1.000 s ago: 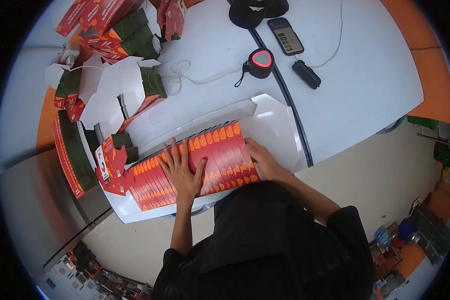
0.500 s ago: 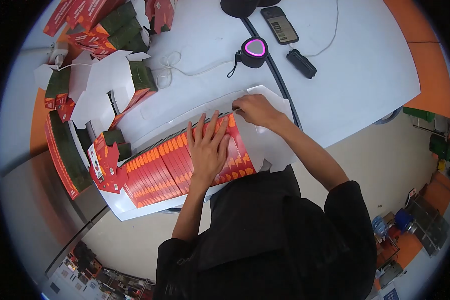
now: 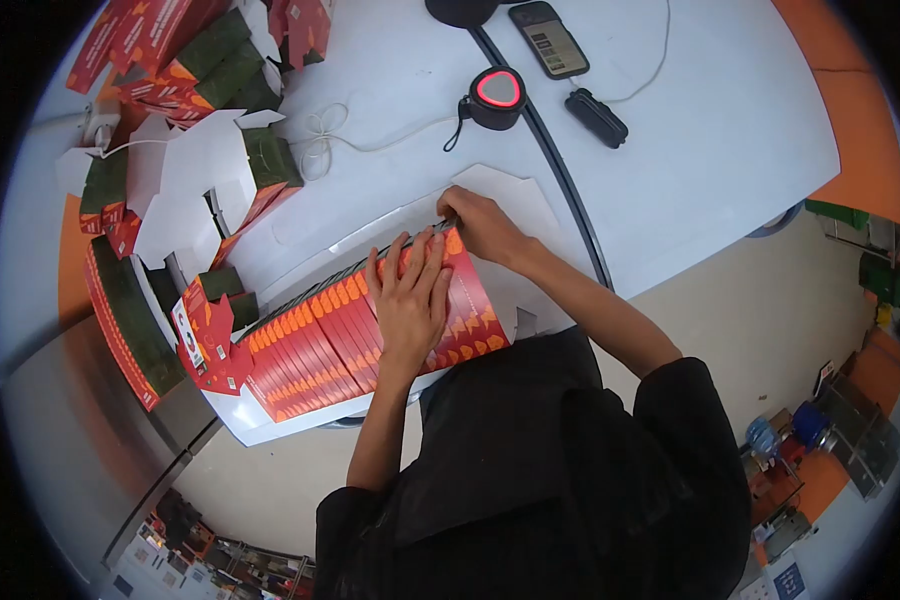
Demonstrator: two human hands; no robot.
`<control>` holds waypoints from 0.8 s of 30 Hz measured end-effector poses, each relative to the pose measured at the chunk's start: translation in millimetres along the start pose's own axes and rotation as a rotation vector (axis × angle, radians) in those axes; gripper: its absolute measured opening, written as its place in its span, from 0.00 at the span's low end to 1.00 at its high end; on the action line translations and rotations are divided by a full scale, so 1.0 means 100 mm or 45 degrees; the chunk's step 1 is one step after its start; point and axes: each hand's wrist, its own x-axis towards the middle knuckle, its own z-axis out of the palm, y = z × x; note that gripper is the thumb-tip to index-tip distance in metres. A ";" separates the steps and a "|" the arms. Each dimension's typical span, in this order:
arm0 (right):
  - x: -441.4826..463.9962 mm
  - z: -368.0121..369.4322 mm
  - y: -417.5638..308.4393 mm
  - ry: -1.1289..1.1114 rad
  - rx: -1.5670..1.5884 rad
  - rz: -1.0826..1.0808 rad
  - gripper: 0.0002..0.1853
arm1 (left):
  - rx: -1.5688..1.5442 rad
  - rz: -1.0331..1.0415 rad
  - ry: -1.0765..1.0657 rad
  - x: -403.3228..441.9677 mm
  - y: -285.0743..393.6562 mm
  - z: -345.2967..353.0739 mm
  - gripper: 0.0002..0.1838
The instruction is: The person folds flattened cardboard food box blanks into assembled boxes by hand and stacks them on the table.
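A long row of thin red packs with orange patterns (image 3: 315, 350) lies packed side by side at the near edge of the table. My left hand (image 3: 410, 305) rests flat across the top of the row, fingers spread. At the row's far right corner is my right hand (image 3: 475, 222), its fingers curled down by the dark far edges of the packs. Whatever those fingertips grip is hidden. White cardboard (image 3: 515, 195) with flaps extends beneath and behind my right hand. A red printed carton flap (image 3: 210, 345) stands at the row's left end.
Several red, green and white cartons (image 3: 195, 190) are heaped on the left, one opened white inside. Farther back are a round speaker with a lit ring (image 3: 497, 92), a phone (image 3: 550, 40), a black cabled device (image 3: 597, 118) and a loose white cable (image 3: 320, 140).
My right hand has shifted slightly left along the row's far edge, its fingers still curled. My left hand stays flat on the packs. The speaker's light turned from pink to red.
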 end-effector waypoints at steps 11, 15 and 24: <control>-1.50 -0.44 -0.23 -0.618 -0.483 -0.091 0.17 | 0.055 0.019 0.066 0.00 0.03 0.01 0.23; -1.56 -0.16 -0.02 -0.452 -0.501 -0.234 0.08 | 0.038 0.033 0.087 -0.03 0.01 0.04 0.23; -1.78 0.15 0.13 -0.058 -0.341 -0.391 0.06 | 0.054 0.047 0.069 -0.05 -0.02 0.13 0.25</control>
